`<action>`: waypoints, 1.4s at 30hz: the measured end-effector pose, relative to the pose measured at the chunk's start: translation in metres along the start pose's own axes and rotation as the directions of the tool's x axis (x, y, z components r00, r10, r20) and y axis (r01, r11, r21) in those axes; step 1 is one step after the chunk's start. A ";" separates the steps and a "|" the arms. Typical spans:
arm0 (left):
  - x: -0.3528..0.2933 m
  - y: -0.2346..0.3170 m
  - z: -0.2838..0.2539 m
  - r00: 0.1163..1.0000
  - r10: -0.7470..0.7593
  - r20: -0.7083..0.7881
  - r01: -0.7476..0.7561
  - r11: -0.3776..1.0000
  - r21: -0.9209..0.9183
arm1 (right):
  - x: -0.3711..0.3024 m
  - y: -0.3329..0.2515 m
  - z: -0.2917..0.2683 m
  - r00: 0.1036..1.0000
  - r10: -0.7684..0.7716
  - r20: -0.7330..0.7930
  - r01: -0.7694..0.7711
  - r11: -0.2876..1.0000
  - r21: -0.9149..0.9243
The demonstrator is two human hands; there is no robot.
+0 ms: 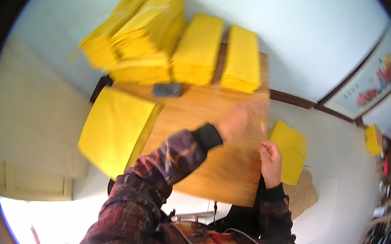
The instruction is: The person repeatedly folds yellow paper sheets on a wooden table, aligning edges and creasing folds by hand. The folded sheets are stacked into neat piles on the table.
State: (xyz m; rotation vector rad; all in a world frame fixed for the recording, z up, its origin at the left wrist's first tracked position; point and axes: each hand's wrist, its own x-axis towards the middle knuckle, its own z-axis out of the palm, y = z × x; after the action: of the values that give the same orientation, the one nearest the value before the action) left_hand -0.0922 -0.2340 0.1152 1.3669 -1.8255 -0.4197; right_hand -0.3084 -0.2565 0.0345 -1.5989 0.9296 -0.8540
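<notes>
1. L hand (242, 121): blurred, over table's R side; grip can't be told.
2. R hand (271, 162): just past table's R edge, near L hand; fingers bent in, thumb close to index, pinch-like. Whether it grasps anything thin: can't tell.
3. Step in hand (judged): close two-hand work at table edge, prob. w/ yellow paper stock.
4. Next move (judged): calls for L & R fingertips to meet w/o clashing; a light edge pinch suits thin sheets.
5. Wooden table (213, 167): under L forearm, mostly bare in middle.
6. R yellow stack (288, 151): beyond table edge, just beside R hand; brown sheet (304, 195) adj.
7. L yellow stack (114, 129): table's L side, set askew.
8. Dk grey block (166, 90): toward back.
9. Yellow bundles (150, 30): back L, piled, nr. wall.
</notes>
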 end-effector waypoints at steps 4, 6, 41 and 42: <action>-0.148 0.065 0.009 0.856 -0.043 0.516 0.266 0.892 -0.366 | -0.059 -0.012 0.019 0.992 0.049 0.112 -0.043 0.997 -0.056; -0.209 0.082 0.005 0.842 -0.164 0.514 0.365 0.875 -0.318 | -0.084 -0.014 0.036 0.984 -0.011 0.180 0.024 0.997 -0.072; -0.421 0.003 -0.095 0.114 -0.820 -0.561 -0.086 0.554 -0.828 | 0.107 -0.054 0.307 0.824 -0.126 0.552 0.550 0.409 -0.728; -0.421 -0.001 -0.098 0.070 -0.872 -0.484 -0.104 0.476 -0.873 | 0.107 -0.051 0.309 0.815 -0.203 0.543 0.570 0.455 -0.684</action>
State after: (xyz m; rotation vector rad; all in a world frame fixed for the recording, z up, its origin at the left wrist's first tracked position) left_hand 0.0233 0.1689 0.0086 1.0454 0.0817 -0.4036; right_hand 0.0196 -0.2136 0.0312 -2.8113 0.6760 -0.3096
